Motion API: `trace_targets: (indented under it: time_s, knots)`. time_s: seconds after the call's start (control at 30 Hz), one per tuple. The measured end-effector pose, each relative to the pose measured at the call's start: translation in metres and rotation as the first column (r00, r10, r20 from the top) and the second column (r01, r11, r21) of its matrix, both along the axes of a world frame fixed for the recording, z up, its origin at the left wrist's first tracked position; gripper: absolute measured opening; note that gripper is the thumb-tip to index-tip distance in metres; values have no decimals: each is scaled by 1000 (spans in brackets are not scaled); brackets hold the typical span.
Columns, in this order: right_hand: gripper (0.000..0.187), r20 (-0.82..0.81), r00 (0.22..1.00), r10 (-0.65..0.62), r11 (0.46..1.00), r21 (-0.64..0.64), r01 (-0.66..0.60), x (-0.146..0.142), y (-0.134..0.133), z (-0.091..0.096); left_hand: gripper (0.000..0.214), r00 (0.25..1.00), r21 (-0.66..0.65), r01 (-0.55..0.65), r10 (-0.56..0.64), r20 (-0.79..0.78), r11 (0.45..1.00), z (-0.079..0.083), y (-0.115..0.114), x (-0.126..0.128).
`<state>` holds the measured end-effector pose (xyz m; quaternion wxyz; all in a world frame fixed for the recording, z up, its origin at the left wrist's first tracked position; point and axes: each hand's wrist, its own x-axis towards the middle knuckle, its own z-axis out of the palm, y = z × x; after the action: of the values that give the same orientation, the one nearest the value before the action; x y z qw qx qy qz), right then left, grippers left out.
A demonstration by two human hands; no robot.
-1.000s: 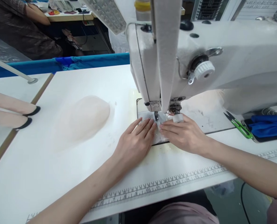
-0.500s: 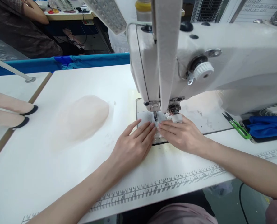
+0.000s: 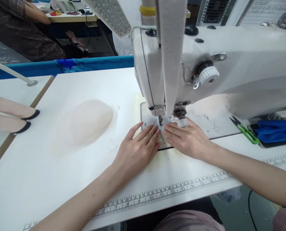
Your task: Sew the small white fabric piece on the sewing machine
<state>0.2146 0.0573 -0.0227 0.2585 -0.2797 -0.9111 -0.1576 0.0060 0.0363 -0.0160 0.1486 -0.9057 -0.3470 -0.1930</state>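
Note:
My left hand [image 3: 135, 149] lies flat with its fingers stretched out on a small sheer piece of fabric [image 3: 162, 140] on the needle plate. My right hand [image 3: 188, 139] rests flat opposite it, fingers pointing left, a white thimble-like cap [image 3: 182, 123] on one finger. Both sets of fingertips meet just in front of the presser foot [image 3: 160, 121] of the white sewing machine [image 3: 220, 64]. The fabric is nearly see-through and mostly hidden under my fingers.
A pale sheer pile of fabric [image 3: 85, 123] lies to the left on the white table [image 3: 61, 179]. Green thread snips [image 3: 245, 130] and blue cloth [image 3: 276, 130] sit at the right. Pink forms with black tips [image 3: 13, 117] lie far left. Another person's arm [image 3: 34, 12] is at the back.
My hands have slid slightly toward me and left on the needle plate, staying flat on the fabric. Little else differs.

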Motion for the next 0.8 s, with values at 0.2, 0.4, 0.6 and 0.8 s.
trace_targets:
  time_s: [0.2, 0.4, 0.6, 0.8]
  knots:
    - [21, 43, 999, -13, 1000, 1, 13, 1, 0, 0, 26, 1000, -13, -13, 13, -7, 1000, 0, -4, 0]
    - [25, 69, 996, -49, 999, -6, 49, 0, 2, -1, 29, 1000, 13, -3, 3, 2, 1000, -5, 3, -1]
    - [29, 95, 991, -89, 995, -33, 92, 0, 5, 0, 29, 1000, 42, -18, 19, -1, 999, -4, 9, -1]
    - [32, 135, 984, -117, 993, -9, 119, 1, 8, -1, 32, 999, 21, -46, 45, 10, 999, -5, 17, 0]
